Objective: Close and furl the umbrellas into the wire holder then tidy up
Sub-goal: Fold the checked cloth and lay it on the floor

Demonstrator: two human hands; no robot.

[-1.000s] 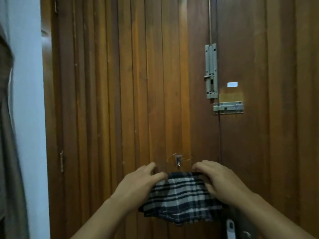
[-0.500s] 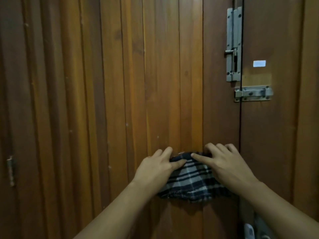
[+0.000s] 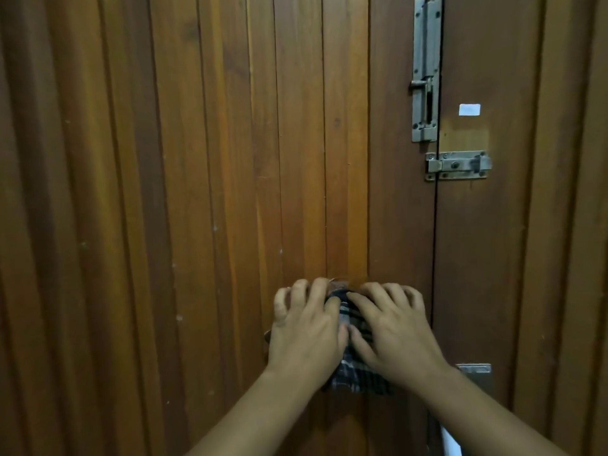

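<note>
Both hands are pressing a dark plaid cloth (image 3: 357, 373) against a wooden door (image 3: 204, 192), side by side and nearly touching each other. Left hand (image 3: 306, 334) is lying over the cloth's left part, fingers curled at the top edge; right hand (image 3: 394, 334) is covering the right part, fingers spread flat on it. Neither one is wrapping fully around the fabric, more a flat press with fingertips hooking the upper edge. A small metal hook or wire piece (image 3: 339, 284) is showing just above the cloth between the two sets of fingertips; too blurred to tell what it is. Cloth's lower edge is hanging out below the wrists. No container is showing in view.

Upper right: a vertical metal bolt (image 3: 426, 70) is sitting along the seam between the door leaves, a horizontal latch (image 3: 459, 165) just below it, a small white sticker (image 3: 469, 109) beside them. A metal plate (image 3: 473, 370) is peeking out behind the right wrist.
</note>
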